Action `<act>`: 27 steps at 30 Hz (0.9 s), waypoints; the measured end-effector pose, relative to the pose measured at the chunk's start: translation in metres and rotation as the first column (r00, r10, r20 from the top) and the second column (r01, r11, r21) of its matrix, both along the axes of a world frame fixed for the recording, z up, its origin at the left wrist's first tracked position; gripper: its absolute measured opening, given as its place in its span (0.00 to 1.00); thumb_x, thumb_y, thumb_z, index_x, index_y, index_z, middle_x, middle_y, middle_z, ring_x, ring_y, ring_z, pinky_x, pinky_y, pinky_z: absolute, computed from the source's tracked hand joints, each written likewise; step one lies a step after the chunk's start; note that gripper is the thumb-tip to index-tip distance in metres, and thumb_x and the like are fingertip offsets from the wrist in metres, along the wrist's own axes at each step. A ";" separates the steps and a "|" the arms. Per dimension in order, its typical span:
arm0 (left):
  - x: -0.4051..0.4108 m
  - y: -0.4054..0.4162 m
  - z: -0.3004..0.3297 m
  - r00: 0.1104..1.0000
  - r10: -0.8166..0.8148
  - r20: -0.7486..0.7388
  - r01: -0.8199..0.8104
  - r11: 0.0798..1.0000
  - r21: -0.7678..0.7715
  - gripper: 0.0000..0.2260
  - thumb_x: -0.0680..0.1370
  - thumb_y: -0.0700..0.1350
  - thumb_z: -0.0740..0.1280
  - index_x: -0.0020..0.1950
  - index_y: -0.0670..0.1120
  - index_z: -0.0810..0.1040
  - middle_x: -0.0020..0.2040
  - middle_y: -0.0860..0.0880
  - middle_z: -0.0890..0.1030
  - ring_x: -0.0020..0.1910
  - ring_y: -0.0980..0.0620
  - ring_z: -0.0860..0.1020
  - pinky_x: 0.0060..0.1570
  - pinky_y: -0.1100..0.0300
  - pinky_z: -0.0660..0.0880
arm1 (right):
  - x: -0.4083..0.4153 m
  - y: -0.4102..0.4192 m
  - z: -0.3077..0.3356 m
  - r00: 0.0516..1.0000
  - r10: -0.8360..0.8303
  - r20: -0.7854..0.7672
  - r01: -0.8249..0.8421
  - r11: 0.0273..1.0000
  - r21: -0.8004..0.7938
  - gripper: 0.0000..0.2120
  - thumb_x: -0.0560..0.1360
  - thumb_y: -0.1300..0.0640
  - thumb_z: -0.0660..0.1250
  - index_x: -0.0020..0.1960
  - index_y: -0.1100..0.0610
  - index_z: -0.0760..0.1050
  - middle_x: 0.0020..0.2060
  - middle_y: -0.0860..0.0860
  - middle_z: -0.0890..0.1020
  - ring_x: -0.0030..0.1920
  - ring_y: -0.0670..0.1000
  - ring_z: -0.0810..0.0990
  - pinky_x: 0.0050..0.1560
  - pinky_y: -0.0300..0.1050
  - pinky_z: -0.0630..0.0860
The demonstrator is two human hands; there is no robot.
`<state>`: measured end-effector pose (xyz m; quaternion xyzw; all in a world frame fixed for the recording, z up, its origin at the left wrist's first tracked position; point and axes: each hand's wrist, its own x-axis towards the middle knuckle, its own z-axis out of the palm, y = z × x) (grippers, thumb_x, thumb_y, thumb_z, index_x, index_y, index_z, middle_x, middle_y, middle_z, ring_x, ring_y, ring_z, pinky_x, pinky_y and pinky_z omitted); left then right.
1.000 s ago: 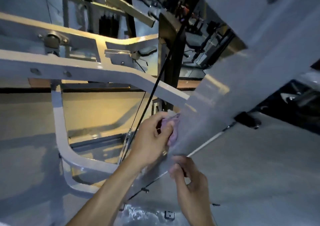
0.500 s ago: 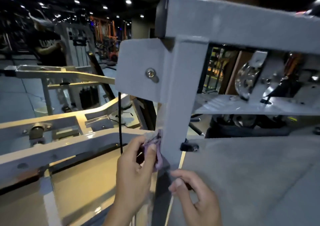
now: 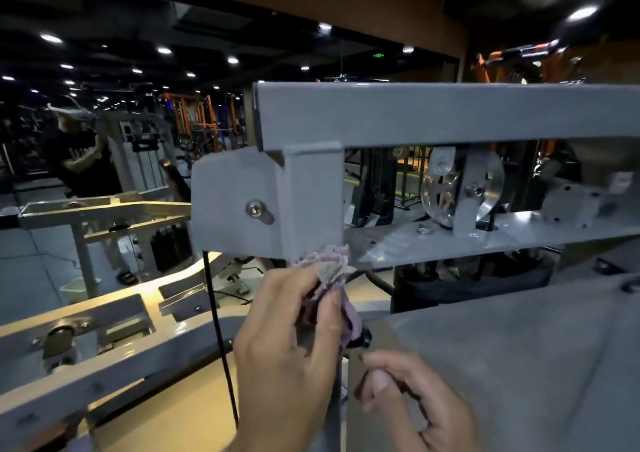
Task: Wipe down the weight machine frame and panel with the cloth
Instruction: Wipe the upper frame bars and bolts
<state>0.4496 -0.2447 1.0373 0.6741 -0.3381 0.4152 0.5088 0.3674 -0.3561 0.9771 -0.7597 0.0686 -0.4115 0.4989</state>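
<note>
Looking back at the picture from half a second ago, the grey upright post of the weight machine frame now fills more of the view, and the cloth sits higher on it, close under the top beam. Before, the cloth was lower down the post, near the black knob.

Far to the left of the post, a person in a dark shirt stands by another grey machine. Nearer the post, a long pale arm of the machine slopes up, and a thin black cable hangs straight down just left of the post.

The flat grey plate bolted to the left side of the post has one shiny bolt in it.

The left hand grips the cloth, with the thumb and fingers bunched round it. The cloth is pale purple and grey, thin and all crumpled up. Its top end touches the post where a flat shelf meets it.

The right hand is just right of the post, below the cloth. Its fingers are curled, and the thumb and first finger nearly meet at the panel's edge. I cannot tell if they hold anything.

To the right of the post, a shiny round pulley wheel sits on the shelf. The big grey panel lies below it and looks plain and dull.
</note>
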 end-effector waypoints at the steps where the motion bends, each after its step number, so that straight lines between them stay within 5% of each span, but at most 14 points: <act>1: 0.000 -0.004 0.002 1.000 0.013 0.019 -0.013 1.000 0.017 0.10 0.80 0.45 0.66 0.60 0.47 0.82 0.53 0.54 0.78 0.52 0.59 0.78 0.47 0.68 0.74 | 0.001 -0.001 0.002 0.999 -0.021 0.028 0.021 1.000 -0.005 0.12 0.78 0.58 0.70 0.47 0.40 0.84 0.30 0.46 0.84 0.32 0.48 0.83 0.38 0.39 0.80; 8: 0.002 -0.023 0.005 0.992 0.044 0.117 -0.055 0.994 0.090 0.11 0.78 0.44 0.69 0.59 0.44 0.84 0.52 0.50 0.80 0.54 0.63 0.77 0.55 0.76 0.69 | 0.010 -0.016 0.022 0.994 -0.022 0.107 0.015 0.998 0.060 0.17 0.75 0.66 0.74 0.47 0.42 0.84 0.33 0.48 0.85 0.32 0.49 0.84 0.39 0.43 0.81; 11: 0.005 -0.021 0.025 0.981 0.092 0.171 -0.104 0.993 0.062 0.12 0.78 0.44 0.69 0.59 0.43 0.84 0.52 0.49 0.81 0.52 0.62 0.77 0.55 0.75 0.71 | 0.015 -0.019 0.047 0.974 0.085 0.209 -0.083 0.996 -0.016 0.06 0.75 0.53 0.71 0.50 0.44 0.83 0.38 0.49 0.86 0.35 0.49 0.85 0.40 0.44 0.81; 14: 0.012 -0.017 0.058 0.948 0.205 0.245 -0.207 0.978 -0.019 0.11 0.79 0.43 0.68 0.60 0.41 0.83 0.52 0.51 0.78 0.50 0.61 0.76 0.54 0.74 0.72 | 0.024 -0.018 0.069 0.963 0.161 0.218 -0.149 0.986 -0.070 0.12 0.72 0.42 0.66 0.53 0.40 0.82 0.43 0.45 0.86 0.43 0.47 0.86 0.43 0.38 0.80; 17: 0.015 -0.018 0.073 0.927 0.258 0.273 -0.253 0.966 -0.052 0.11 0.81 0.43 0.68 0.60 0.41 0.83 0.51 0.52 0.77 0.47 0.59 0.76 0.51 0.74 0.72 | 0.028 -0.017 0.082 0.950 0.191 0.246 -0.163 0.978 -0.127 0.12 0.72 0.42 0.65 0.53 0.37 0.81 0.44 0.41 0.85 0.46 0.43 0.85 0.46 0.30 0.77; 23: 0.009 -0.026 0.057 0.961 0.153 0.229 -0.159 0.987 0.005 0.10 0.78 0.44 0.69 0.57 0.43 0.85 0.51 0.50 0.81 0.51 0.61 0.79 0.51 0.75 0.72 | 0.028 -0.032 0.098 0.894 0.165 0.416 -0.127 0.985 -0.117 0.11 0.71 0.48 0.69 0.54 0.41 0.81 0.50 0.48 0.82 0.42 0.50 0.84 0.43 0.38 0.79; 27: 0.007 -0.022 0.067 0.984 0.064 0.168 -0.064 0.998 -0.006 0.10 0.78 0.44 0.70 0.58 0.47 0.84 0.52 0.53 0.81 0.52 0.58 0.81 0.49 0.70 0.75 | 0.026 -0.032 0.116 0.910 0.196 0.366 -0.168 0.980 -0.107 0.17 0.69 0.44 0.68 0.57 0.41 0.80 0.53 0.48 0.83 0.47 0.52 0.83 0.47 0.36 0.78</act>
